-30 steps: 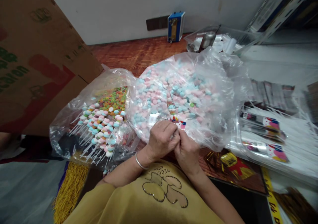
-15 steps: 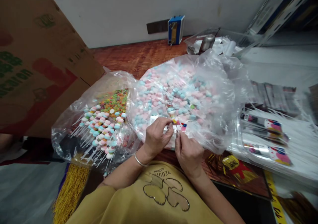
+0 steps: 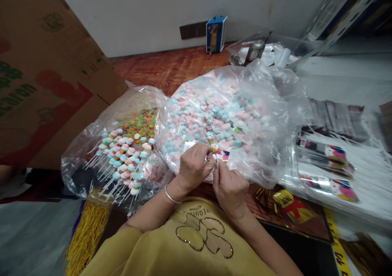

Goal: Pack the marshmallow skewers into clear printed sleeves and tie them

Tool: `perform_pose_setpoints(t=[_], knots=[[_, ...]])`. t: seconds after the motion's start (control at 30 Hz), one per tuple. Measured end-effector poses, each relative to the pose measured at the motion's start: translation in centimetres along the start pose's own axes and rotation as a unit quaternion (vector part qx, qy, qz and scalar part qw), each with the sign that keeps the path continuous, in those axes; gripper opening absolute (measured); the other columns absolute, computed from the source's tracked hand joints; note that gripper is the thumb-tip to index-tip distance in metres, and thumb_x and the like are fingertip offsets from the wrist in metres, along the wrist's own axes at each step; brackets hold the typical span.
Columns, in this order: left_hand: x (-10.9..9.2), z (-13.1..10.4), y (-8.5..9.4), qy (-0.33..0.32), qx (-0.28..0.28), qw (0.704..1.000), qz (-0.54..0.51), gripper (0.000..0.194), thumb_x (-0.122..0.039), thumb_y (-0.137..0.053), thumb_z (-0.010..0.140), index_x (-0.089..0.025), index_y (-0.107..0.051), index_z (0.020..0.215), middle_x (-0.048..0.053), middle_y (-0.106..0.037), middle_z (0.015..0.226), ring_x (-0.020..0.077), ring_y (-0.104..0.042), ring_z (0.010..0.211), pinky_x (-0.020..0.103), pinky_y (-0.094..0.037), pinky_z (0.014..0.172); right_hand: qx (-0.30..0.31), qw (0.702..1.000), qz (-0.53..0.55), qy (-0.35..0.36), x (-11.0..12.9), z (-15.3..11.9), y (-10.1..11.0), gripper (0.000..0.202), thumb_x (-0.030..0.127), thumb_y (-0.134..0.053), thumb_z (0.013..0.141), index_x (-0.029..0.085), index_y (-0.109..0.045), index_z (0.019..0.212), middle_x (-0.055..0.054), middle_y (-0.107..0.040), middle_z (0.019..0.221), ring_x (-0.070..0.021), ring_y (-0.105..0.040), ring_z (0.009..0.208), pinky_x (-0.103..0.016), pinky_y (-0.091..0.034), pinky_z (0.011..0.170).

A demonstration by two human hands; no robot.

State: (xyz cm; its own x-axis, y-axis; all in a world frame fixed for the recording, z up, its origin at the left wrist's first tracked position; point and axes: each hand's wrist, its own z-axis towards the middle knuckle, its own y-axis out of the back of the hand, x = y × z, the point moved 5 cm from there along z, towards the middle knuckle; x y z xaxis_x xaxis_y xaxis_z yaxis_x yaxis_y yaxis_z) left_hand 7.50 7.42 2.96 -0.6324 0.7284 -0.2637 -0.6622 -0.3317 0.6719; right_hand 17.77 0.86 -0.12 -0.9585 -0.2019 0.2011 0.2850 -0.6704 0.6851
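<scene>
My left hand (image 3: 196, 163) is closed, fingertips pinching the near end of a small clear candy bag (image 3: 225, 155) with a colourful print. Inside it a stack of marshmallows and candy rings (image 3: 210, 135) points away from me. My right hand (image 3: 231, 186) is closed too, its thumb and forefinger meeting my left fingertips at that end; what they pinch is too small to make out. Beneath lies a large clear plastic bag of pink, blue and white marshmallows (image 3: 190, 114). To the left, marshmallow skewers (image 3: 125, 155) on white sticks lie on another plastic bag beside many candy rings (image 3: 142, 123).
At right are flat printed bags (image 3: 330, 186) and many white sticks (image 3: 372, 178). A gold packet with red (image 3: 294, 206) lies near the table's front edge. A blue box (image 3: 216, 35) and a clear tray (image 3: 275, 51) stand behind; a large carton (image 3: 55, 84) rises at left.
My right hand has shifted slightly left, bringing its fingertips up against those of my left hand. My left hand keeps its pinch on the candy bag.
</scene>
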Motion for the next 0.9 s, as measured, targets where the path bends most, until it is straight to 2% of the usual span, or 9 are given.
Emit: perform_pose_setpoints(t=[0.2,0.3,0.37,0.43,0.53,0.6,0.67,0.8,0.9], knots=[[-0.7,-0.3,-0.4,-0.034,0.047,0.995,-0.086,0.005,-0.017,-0.054,0.095,-0.02,-0.054,0.09,0.001,-0.06,0.074,0.0147,-0.055,0.066,0.027,-0.043,0.062,0.048,0.973,0.177,-0.143,-1.8,-0.4,-1.2,0.028,0.027,-0.043,0.105,0.017,-0.067,0.093,-0.002,-0.062,0.064,-0.0155,-0.053,0.056,-0.028,-0.032,0.057],[-0.7,-1.0,-0.8,-0.002,0.053,0.987,-0.152,0.003,-0.018,-0.055,0.095,-0.02,-0.057,0.093,0.002,-0.062,0.078,0.0141,-0.056,0.069,0.026,-0.044,0.064,0.088,0.866,0.398,-0.288,-2.9,-0.8,-2.6,0.031,0.039,-0.045,0.105,0.021,-0.06,0.084,0.002,-0.055,0.064,-0.013,-0.05,0.058,-0.025,-0.035,0.055],[0.1,-1.5,-1.3,0.091,0.049,0.971,-0.215,0.005,-0.02,-0.056,0.095,-0.02,-0.058,0.091,0.002,-0.063,0.08,0.0137,-0.057,0.07,0.026,-0.045,0.065,0.107,0.779,0.506,-0.354,-3.0,-1.1,-3.4,0.035,0.048,-0.05,0.102,0.022,-0.056,0.08,0.005,-0.047,0.061,-0.0112,-0.043,0.054,-0.024,-0.033,0.05],[1.3,-2.0,-1.9,0.229,0.04,0.922,-0.309,0.008,-0.025,-0.06,0.094,-0.02,-0.059,0.089,0.001,-0.062,0.08,0.0132,-0.057,0.072,0.026,-0.046,0.068,0.117,0.716,0.566,-0.392,-3.0,-1.2,-4.0,0.037,0.054,-0.055,0.098,0.022,-0.056,0.079,0.008,-0.04,0.057,-0.0098,-0.036,0.05,-0.023,-0.029,0.046],[2.5,-2.6,-3.3,0.394,0.028,0.774,-0.495,0.021,-0.038,-0.068,0.089,-0.019,-0.062,0.095,0.001,-0.064,0.085,0.0136,-0.059,0.077,0.027,-0.049,0.075,0.129,0.641,0.63,-0.419,-2.4,-1.5,-4.5,0.037,0.058,-0.062,0.094,0.022,-0.061,0.084,0.01,-0.035,0.051,-0.0083,-0.031,0.044,-0.022,-0.028,0.044],[2.5,-2.7,-4.3,0.447,0.055,0.659,-0.602,0.03,-0.043,-0.074,0.084,-0.018,-0.064,0.098,0.001,-0.065,0.084,0.0128,-0.059,0.074,0.027,-0.049,0.072,0.138,0.59,0.668,-0.432,-1.8,-1.7,-4.8,0.038,0.058,-0.064,0.092,0.021,-0.064,0.086,0.012,-0.032,0.046,-0.0073,-0.027,0.04,-0.022,-0.031,0.043],[2.2,-2.7,-5.0,0.471,0.081,0.585,-0.655,0.035,-0.041,-0.083,0.076,-0.017,-0.066,0.093,0.0,-0.065,0.08,0.0106,-0.057,0.066,0.025,-0.048,0.066,0.146,0.544,0.7,-0.44,-1.3,-1.8,-4.9,0.039,0.059,-0.067,0.09,0.02,-0.066,0.086,0.014,-0.03,0.044,-0.0064,-0.024,0.037,-0.022,-0.035,0.042],[1.9,-3.4,-5.6,0.5,0.087,0.563,-0.652,0.034,-0.036,-0.092,0.067,-0.017,-0.069,0.083,-0.002,-0.063,0.068,0.0092,-0.056,0.058,0.024,-0.047,0.061,0.142,0.507,0.724,-0.445,-1.0,-1.7,-5.0,0.038,0.057,-0.072,0.086,0.021,-0.061,0.079,0.015,-0.031,0.043,-0.0051,-0.022,0.036,-0.022,-0.037,0.041],[2.2,-3.9,-5.9,0.529,0.07,0.572,-0.623,0.036,-0.036,-0.094,0.062,-0.018,-0.073,0.084,-0.001,-0.068,0.072,0.0115,-0.061,0.062,0.027,-0.05,0.066,0.153,0.541,0.698,-0.444,-1.4,-1.9,-5.2,0.039,0.058,-0.068,0.088,0.021,-0.057,0.079,0.014,-0.034,0.045,-0.0054,-0.025,0.036,-0.021,-0.034,0.04]])
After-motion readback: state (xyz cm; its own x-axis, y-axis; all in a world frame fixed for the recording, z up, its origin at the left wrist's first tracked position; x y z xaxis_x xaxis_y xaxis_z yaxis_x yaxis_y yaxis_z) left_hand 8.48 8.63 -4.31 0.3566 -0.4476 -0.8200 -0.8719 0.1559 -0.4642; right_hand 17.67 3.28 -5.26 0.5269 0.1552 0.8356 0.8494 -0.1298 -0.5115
